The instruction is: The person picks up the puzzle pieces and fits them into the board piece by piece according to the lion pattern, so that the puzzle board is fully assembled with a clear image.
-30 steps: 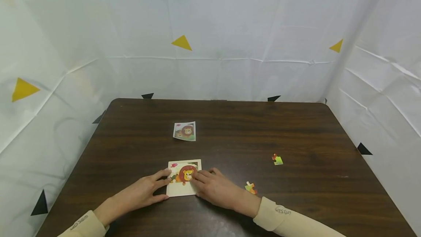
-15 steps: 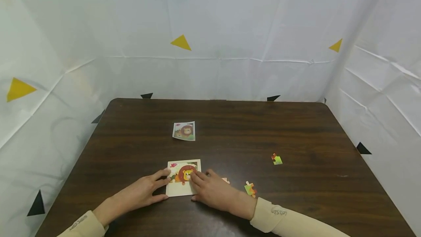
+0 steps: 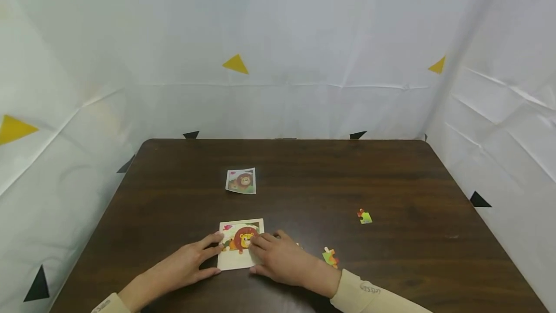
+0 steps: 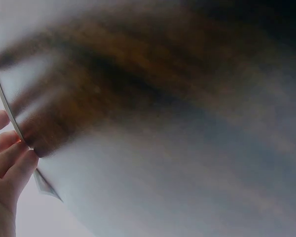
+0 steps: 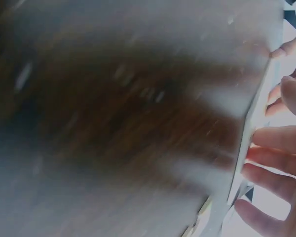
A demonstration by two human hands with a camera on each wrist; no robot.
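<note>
In the head view a puzzle board [image 3: 234, 261] lies near the table's front. Its upper part bears joined puzzle pieces with a lion picture; the lower part is bare cream. My left hand [image 3: 187, 264] touches the board's left edge with spread fingers, the thumb at its lower left corner. My right hand [image 3: 282, 260] rests on the right side, fingertips over the lion's edge, covering part of the picture. A loose puzzle piece [image 3: 298, 244] peeks out behind it, mostly hidden. In the right wrist view, extended fingers [image 5: 274, 180] meet the board's rim [image 5: 241, 158].
A loose green-and-orange puzzle piece [image 3: 330, 257] lies beside my right wrist. Farther right is a green-and-red puzzle piece [image 3: 365, 216]. Behind the board lies a small printed lion picture [image 3: 241, 181]. White sheeting [image 3: 286, 37] encloses the brown table [image 3: 304, 168].
My right hand has shifted slightly and uncovered part of a loose puzzle piece behind it. The left hand stays at the board. The head view has tipped a little upward.
</note>
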